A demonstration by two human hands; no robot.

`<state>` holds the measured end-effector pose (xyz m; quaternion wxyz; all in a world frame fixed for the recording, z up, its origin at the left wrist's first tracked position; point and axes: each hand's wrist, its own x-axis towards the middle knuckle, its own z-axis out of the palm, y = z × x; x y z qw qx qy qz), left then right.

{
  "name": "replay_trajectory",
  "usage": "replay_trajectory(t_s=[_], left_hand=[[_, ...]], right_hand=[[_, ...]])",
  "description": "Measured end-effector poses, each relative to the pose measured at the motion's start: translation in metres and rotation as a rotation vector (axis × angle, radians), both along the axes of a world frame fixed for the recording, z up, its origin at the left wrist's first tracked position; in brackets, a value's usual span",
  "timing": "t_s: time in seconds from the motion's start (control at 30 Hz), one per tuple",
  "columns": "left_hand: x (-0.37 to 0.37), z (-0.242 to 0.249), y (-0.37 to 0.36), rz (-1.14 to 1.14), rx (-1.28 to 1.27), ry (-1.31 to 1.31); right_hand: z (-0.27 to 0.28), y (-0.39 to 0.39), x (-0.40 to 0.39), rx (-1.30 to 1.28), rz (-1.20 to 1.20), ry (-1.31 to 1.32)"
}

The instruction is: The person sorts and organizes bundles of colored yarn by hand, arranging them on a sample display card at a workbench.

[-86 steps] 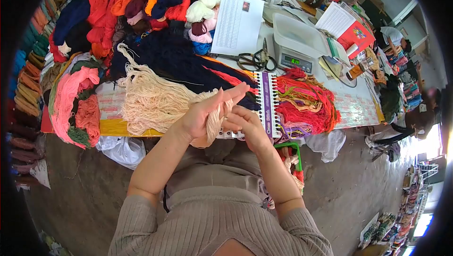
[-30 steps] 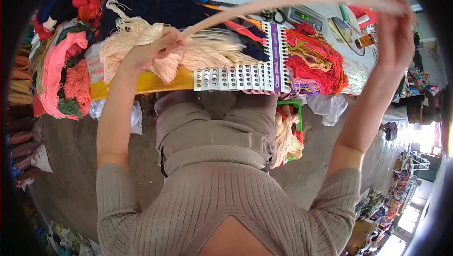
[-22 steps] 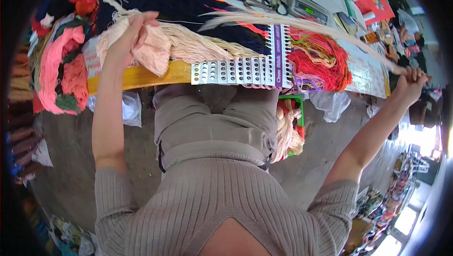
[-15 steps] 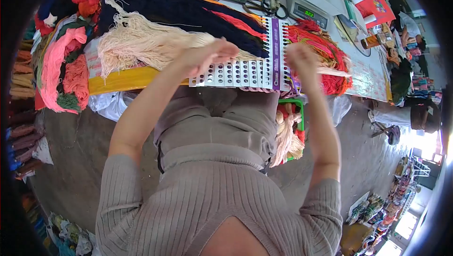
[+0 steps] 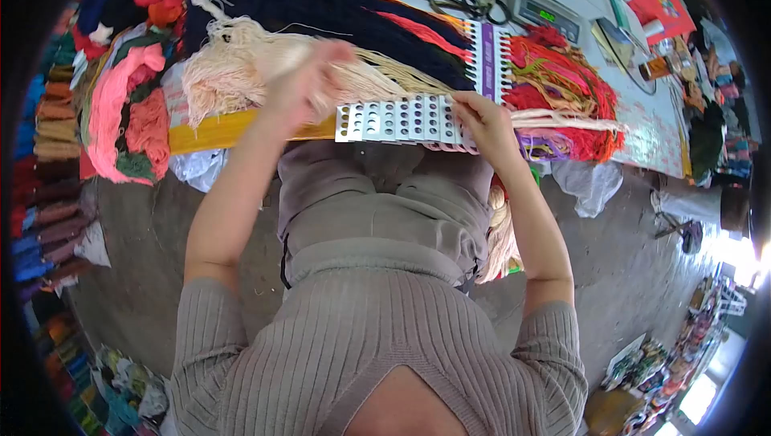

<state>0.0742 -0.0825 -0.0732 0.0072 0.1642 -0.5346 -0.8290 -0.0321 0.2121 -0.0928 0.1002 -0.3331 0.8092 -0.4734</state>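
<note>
My left hand is smeared by motion over the cream yarn; whether its fingers hold anything is unclear. My right hand has its fingers pinched at the near part of the white and purple punched card, by the right end of the white cards with round holes. What is between the fingertips is too small to make out. Navy yarn with pink and orange strands runs to the card's left edge. Red and multicoloured yarn spreads on its right side, with pale strands across it.
Scissors and a scale with a lit display lie at the back. Pink yarn sits at the left. A red booklet is at the back right. Below the table edge hangs a plastic bag.
My right hand has come down and left onto the card's near part, its fingers now closed. My left hand has moved slightly and blurred. The view has shifted, moving the table's things rightward.
</note>
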Motion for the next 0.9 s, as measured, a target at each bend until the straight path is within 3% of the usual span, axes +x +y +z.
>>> replay_trajectory(t_s=[0.03, 0.07, 0.17, 0.27, 0.3, 0.37, 0.4, 0.5, 0.6, 0.63, 0.7, 0.77, 0.9], left_hand=[[0.002, 0.001, 0.024, -0.143, 0.163, 0.001], [-0.002, -0.005, 0.039, -0.262, 0.203, -0.236], [-0.012, -0.01, 0.087, -0.362, 0.323, -0.223], [-0.042, -0.033, 0.075, -0.214, 0.09, -0.094], [-0.049, -0.034, 0.057, -0.121, 0.195, -0.137], [-0.064, -0.029, 0.012, 0.088, -0.261, -0.283], [-0.064, -0.04, -0.015, 0.242, -0.299, -0.165], [-0.043, -0.042, -0.063, 0.254, -0.629, -0.109], [-0.016, -0.005, -0.01, 0.294, -0.799, 0.151], [-0.008, 0.003, 0.014, 0.2, -0.393, 0.099], [-0.008, -0.001, 0.042, -0.04, 0.042, -0.04], [-0.006, -0.011, 0.069, -0.129, 0.397, -0.218], [-0.008, -0.01, 0.087, -0.182, 0.398, -0.347]], right_hand=[[0.004, -0.003, 0.002, 0.069, 0.002, -0.048], [0.008, -0.006, 0.004, 0.072, 0.015, -0.065], [0.011, -0.01, 0.002, 0.057, -0.006, -0.173], [-0.01, -0.009, -0.007, 0.011, -0.017, -0.295], [-0.009, -0.011, -0.004, 0.014, -0.036, -0.299], [-0.006, -0.008, -0.001, 0.061, -0.021, -0.189], [-0.007, -0.007, -0.002, 0.018, -0.016, -0.225], [-0.011, -0.009, -0.002, -0.014, -0.069, -0.287], [0.004, -0.016, 0.004, 0.024, -0.089, -0.082], [0.0, -0.018, 0.004, 0.03, -0.086, -0.026], [-0.008, -0.02, 0.003, 0.103, -0.092, 0.052], [-0.011, -0.021, 0.002, 0.14, -0.109, 0.116], [-0.01, -0.022, 0.005, 0.125, -0.119, 0.036]])
